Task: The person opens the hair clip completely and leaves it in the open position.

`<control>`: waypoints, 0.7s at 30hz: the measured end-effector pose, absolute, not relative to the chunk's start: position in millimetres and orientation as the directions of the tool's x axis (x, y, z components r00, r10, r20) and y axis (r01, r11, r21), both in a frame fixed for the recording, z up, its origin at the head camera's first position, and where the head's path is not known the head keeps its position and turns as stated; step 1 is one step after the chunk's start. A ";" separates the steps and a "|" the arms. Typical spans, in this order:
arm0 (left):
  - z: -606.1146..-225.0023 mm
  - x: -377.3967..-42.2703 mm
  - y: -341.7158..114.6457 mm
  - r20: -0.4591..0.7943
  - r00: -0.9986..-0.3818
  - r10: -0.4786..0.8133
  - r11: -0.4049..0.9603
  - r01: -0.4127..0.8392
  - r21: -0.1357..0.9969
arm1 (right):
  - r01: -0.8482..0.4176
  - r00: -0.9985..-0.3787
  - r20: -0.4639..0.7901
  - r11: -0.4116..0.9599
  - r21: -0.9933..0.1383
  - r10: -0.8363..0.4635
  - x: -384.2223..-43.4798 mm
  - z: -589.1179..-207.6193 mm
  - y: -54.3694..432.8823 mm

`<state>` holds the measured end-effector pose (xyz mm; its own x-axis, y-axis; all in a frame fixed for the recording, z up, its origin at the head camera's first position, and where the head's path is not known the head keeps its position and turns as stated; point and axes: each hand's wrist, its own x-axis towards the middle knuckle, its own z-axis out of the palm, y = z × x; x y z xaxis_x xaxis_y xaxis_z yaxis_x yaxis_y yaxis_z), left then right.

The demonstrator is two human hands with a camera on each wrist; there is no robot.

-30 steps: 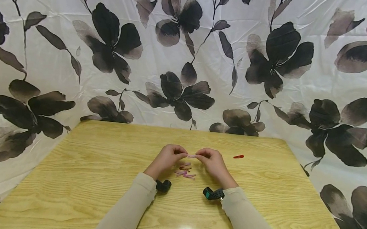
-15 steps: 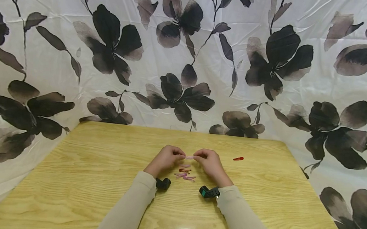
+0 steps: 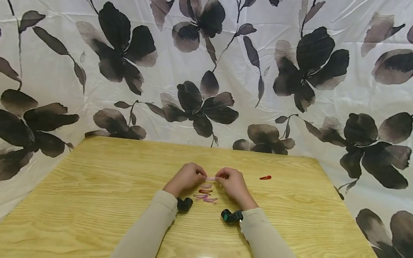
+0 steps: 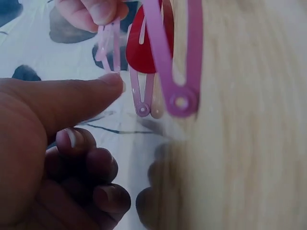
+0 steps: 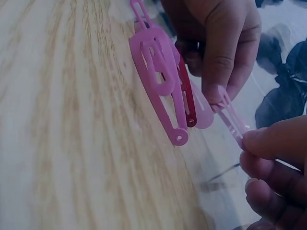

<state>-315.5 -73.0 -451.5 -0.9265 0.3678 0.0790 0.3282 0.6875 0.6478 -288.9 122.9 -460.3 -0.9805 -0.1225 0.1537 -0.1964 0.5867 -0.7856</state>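
A light pink snap hair clip [image 3: 210, 179] is stretched between my two hands, pinched at either end. My left hand [image 3: 188, 178] grips one end with thumb and finger; my right hand [image 3: 233, 183] pinches the opposite end. Just nearer than the hands, several hair clips lie one below another on the table. They include another light pink clip [image 3: 206, 186], a red clip [image 3: 205, 192] and two purple-pink clips [image 3: 210, 200]. The right wrist view shows the held hair clip [image 5: 232, 120] slanting between the fingertips, beyond the purple-pink clip [image 5: 177, 136].
Apart from the row, a single red hair clip [image 3: 265, 177] lies on the wooden table [image 3: 79, 200] to the right. A flowered cloth [image 3: 253, 80] hangs behind the table's far edge. Black wrist cameras [image 3: 184, 205] sit on both wrists.
Both hands, with the light pink hair clip between them, have shifted slightly left and closer to the row. The camera view has moved a little; the clips on the table stay put.
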 end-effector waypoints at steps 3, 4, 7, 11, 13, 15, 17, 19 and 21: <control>-452.2 -316.5 -72.6 0.088 -0.918 0.386 0.689 0.350 0.635 | -0.207 -0.978 0.163 0.607 -0.767 -0.128 -289.5 -461.2 122.4; -452.6 -317.0 -72.7 0.094 -0.914 0.394 0.686 0.361 0.632 | -0.216 -0.976 0.170 0.616 -0.758 -0.132 -289.7 -461.6 122.4; -452.2 -317.0 -73.7 0.104 -0.904 0.415 0.673 0.382 0.634 | -0.230 -0.973 0.180 0.631 -0.741 -0.144 -290.0 -462.8 122.5; -450.8 -315.0 -72.9 0.085 -0.911 0.404 0.674 0.359 0.645 | -0.238 -0.971 0.181 0.640 -0.730 -0.155 -288.6 -462.2 121.6; -451.2 -314.8 -71.8 0.065 -0.918 0.392 0.681 0.336 0.651 | -0.236 -0.972 0.176 0.644 -0.728 -0.157 -287.5 -461.5 121.2; -452.2 -315.3 -70.7 0.058 -0.920 0.387 0.695 0.333 0.637 | -0.235 -0.972 0.171 0.648 -0.724 -0.161 -287.1 -461.3 121.1; -453.4 -316.4 -70.0 0.061 -0.920 0.386 0.704 0.337 0.625 | -0.236 -0.972 0.168 0.652 -0.721 -0.166 -286.8 -461.3 121.1; -453.8 -316.5 -69.7 0.070 -0.920 0.387 0.708 0.345 0.616 | -0.235 -0.972 0.164 0.658 -0.716 -0.168 -287.2 -461.7 121.2; -454.0 -316.7 -69.5 0.074 -0.919 0.387 0.709 0.348 0.613 | -0.233 -0.972 0.160 0.664 -0.711 -0.171 -287.9 -462.7 121.3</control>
<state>-316.7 -69.5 -454.0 -0.9191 0.3868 0.0745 0.3482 0.7094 0.6128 -287.9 121.3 -462.7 -0.9723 -0.1706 0.1597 -0.2332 0.6639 -0.7105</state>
